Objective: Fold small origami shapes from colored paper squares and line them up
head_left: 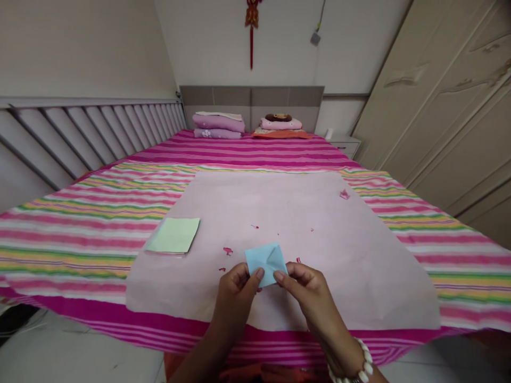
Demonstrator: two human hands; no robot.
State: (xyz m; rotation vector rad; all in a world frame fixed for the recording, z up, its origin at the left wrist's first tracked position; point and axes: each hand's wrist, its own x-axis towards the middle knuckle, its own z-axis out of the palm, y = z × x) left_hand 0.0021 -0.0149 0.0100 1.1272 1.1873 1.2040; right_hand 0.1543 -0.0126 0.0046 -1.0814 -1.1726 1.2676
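Between my two hands is a small blue square of folded paper [266,261], with crease lines running toward its middle. My left hand [240,287] pinches its lower left corner, thumb on top. On the lower right side, my right hand [305,284] grips it the same way, and a white beaded bracelet circles that wrist. The fingers under the paper are mostly hidden. The paper is held over a large pale sheet [359,276] spread on the bed.
A stack of light green paper squares [175,235] lies at the left of the sheet. Small red scraps [227,250] are scattered around the hands. A little pink folded paper piece [344,194] sits far right. Folded bedding [219,126] rests by the headboard [223,97]; a railing [99,133] runs along the left.
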